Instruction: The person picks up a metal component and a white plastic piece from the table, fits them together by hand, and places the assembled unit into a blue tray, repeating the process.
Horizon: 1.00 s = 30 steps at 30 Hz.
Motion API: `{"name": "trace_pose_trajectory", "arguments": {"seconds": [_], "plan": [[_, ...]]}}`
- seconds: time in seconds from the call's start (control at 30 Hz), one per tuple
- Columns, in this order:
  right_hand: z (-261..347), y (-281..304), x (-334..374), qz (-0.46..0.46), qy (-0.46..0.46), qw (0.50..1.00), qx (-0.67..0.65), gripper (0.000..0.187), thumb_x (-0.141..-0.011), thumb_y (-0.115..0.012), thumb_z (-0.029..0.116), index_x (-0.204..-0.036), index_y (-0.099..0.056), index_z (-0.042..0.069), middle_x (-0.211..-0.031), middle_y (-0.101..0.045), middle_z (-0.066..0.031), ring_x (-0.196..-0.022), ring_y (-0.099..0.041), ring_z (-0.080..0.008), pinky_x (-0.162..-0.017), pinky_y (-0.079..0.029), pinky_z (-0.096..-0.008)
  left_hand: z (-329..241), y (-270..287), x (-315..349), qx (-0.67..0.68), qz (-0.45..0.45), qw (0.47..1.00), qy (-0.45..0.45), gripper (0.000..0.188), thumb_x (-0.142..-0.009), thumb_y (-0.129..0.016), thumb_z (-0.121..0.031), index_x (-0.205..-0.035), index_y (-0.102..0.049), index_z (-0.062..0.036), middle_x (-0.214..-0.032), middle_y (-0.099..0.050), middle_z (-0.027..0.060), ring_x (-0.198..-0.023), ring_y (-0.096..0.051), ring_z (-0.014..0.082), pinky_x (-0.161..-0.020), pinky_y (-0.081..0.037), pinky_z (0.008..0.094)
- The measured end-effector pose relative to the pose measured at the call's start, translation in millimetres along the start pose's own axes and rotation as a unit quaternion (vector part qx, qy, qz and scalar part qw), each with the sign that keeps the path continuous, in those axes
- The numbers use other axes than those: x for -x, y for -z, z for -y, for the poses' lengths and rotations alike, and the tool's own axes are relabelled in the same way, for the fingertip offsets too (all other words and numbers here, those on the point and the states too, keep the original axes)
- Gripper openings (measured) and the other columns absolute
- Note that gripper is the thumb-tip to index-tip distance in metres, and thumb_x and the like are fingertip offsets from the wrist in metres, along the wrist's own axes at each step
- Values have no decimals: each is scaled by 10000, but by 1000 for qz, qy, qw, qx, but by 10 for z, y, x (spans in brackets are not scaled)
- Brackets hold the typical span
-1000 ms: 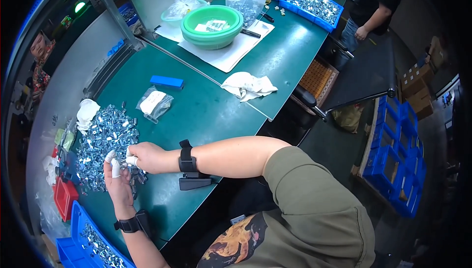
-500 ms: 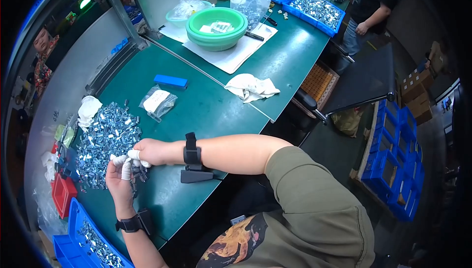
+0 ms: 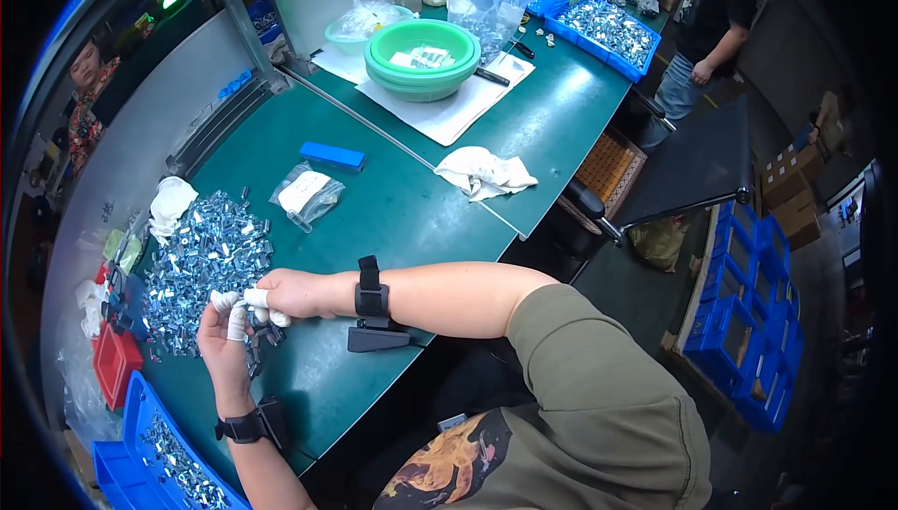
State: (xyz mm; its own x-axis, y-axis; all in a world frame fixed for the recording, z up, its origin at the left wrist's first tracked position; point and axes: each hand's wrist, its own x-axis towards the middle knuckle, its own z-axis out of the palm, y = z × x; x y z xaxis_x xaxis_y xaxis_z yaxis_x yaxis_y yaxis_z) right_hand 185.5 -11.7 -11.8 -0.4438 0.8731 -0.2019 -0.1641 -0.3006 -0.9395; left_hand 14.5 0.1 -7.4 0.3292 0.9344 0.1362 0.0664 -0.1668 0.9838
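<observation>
A wide heap of small shiny metal pieces (image 3: 208, 253) lies on the green table in front of me. At its near right edge my two hands meet, white finger covers on several fingertips. My left hand (image 3: 224, 334) comes up from below with thumb and fingers pinched together. From the right my right hand (image 3: 281, 296) reaches in, its fingers curled against the left fingertips. Whatever is pinched between them is too small and covered to make out, though it may be one of the metal pieces. Black straps circle both wrists.
Beyond the heap lie a clear bag with a white label (image 3: 305, 194) and a blue block (image 3: 332, 155). A white cloth (image 3: 485, 173), stacked green bowls (image 3: 421, 59) and a blue tray of metal pieces (image 3: 606, 33) sit farther right. Red bin (image 3: 116, 366) and blue basket (image 3: 140, 407) stand nearby left.
The whole view has shifted slightly. Both hands stay together at the heap's edge, with only a small change in the fingers. The person at the back right has moved an arm.
</observation>
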Motion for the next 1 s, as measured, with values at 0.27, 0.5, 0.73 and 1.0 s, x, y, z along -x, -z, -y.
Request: {"name": "trace_pose_trajectory", "arguments": {"seconds": [0.27,0.5,0.73,1.0], "plan": [[-215,-4,-150,-71,156,981,96,260,-852,-462,252,-748,-528,23,-639,-540,-38,-539,-497,-103,-485,-394,-262,9,-53,-7,-3,-9,1000,23,221,-826,-504,-41,-1045,-490,-14,-888,-552,20,-640,-467,40,-532,-371,161],[-210,6,-136,-132,213,941,227,240,-821,-481,215,-745,-524,-9,-675,-561,-137,-597,-545,-235,-543,-414,-343,77,-10,-15,-20,-10,999,23,233,-826,-497,-28,-1059,-483,-11,-899,-552,20,-641,-462,31,-519,-368,158],[-195,-7,-122,-135,201,939,244,239,-810,-479,209,-736,-533,-12,-701,-564,-168,-654,-551,-295,-579,-417,-373,93,2,-18,-30,-16,999,24,238,-828,-495,-28,-1065,-480,-12,-905,-549,18,-654,-463,28,-522,-369,151],[-224,2,-147,-138,197,936,257,235,-806,-475,201,-737,-534,-16,-703,-560,-176,-661,-547,-308,-588,-416,-384,116,1,-18,-51,-28,998,24,241,-832,-490,-35,-1073,-478,-16,-928,-547,17,-703,-481,32,-534,-373,146]]}}
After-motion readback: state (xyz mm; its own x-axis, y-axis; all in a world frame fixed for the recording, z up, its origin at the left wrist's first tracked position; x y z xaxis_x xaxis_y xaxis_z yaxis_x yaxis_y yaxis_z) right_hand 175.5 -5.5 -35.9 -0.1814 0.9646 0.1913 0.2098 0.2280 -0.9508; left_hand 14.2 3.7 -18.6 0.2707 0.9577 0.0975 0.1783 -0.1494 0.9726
